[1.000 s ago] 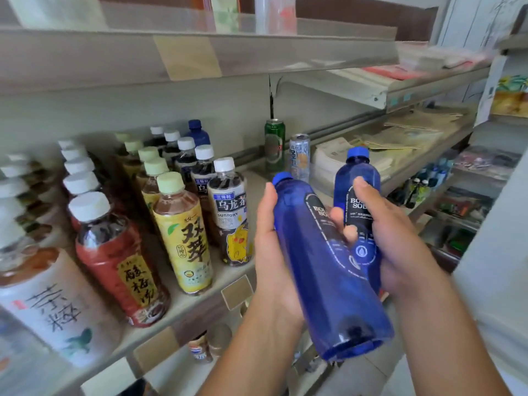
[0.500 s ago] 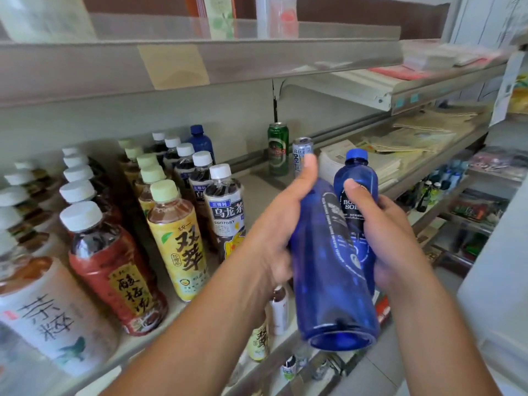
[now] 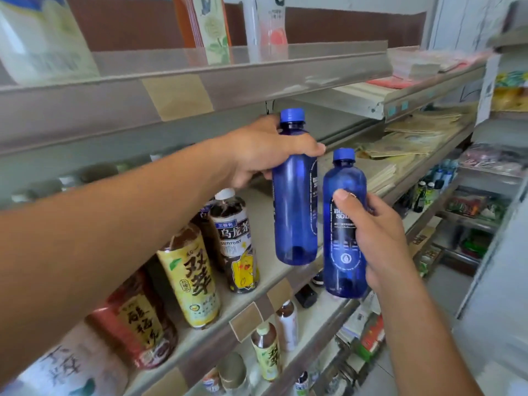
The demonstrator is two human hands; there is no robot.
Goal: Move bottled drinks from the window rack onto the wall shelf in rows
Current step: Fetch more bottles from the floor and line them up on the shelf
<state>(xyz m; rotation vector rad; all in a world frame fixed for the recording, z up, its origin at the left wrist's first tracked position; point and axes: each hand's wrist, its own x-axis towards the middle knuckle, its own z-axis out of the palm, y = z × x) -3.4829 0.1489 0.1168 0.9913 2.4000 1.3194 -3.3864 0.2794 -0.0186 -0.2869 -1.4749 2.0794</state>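
Observation:
My left hand (image 3: pixel 265 151) grips the shoulder of a blue bottle (image 3: pixel 294 212), holding it upright just above the wall shelf (image 3: pixel 274 277), to the right of the tea rows. My right hand (image 3: pixel 377 235) holds a second blue bottle (image 3: pixel 344 195) upright by its middle, in front of the shelf edge and right of the first. On the shelf stand rows of drinks: a white-capped oolong tea bottle (image 3: pixel 235 238), a yellow-labelled tea bottle (image 3: pixel 191 278) and a red-labelled bottle (image 3: pixel 137 321). My left arm hides the rows behind them.
The upper shelf (image 3: pixel 200 81) hangs low over the bottles and carries cartons and bottles. Flat paper packets (image 3: pixel 405 144) lie on the shelf to the right. More small bottles (image 3: pixel 268 352) stand on the lower shelf. A side rack (image 3: pixel 483 212) is at far right.
My left hand turned the tilted blue bottle upright and carried it up and in over the shelf. The right hand's bottle stayed near the shelf edge. The cans are now hidden.

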